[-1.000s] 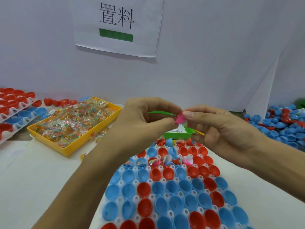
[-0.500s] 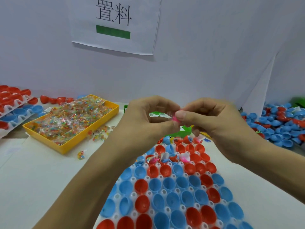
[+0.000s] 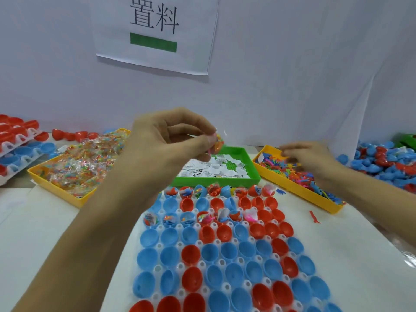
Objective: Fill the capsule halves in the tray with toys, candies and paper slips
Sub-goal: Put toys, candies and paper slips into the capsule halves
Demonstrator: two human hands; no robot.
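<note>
A white plastic tray (image 3: 221, 263) of blue and red capsule halves (image 3: 234, 251) lies on the pale table (image 3: 33, 233) in front of a person. Only two rows of the cups, at the far end, hold toys, sweets and slips; the nearer rows are bare. Above the far end, the left hand (image 3: 171, 136) pinches a small bundle (image 3: 216, 144) of pink toy and clear-wrapped orange candy between thumb and fingertips. The right hand (image 3: 308, 157), blurred, reaches into the yellow tray of small coloured plastic toys (image 3: 299, 185); whether its fingers grip anything cannot be told. Between the hands sits a green tray of printed paper slips (image 3: 216, 168), and at left a yellow tray of wrapped candies (image 3: 76, 167). Loose blue and red halves (image 3: 382, 158) pile at far right. A paper sign (image 3: 155, 32) hangs on the white wall.
</note>
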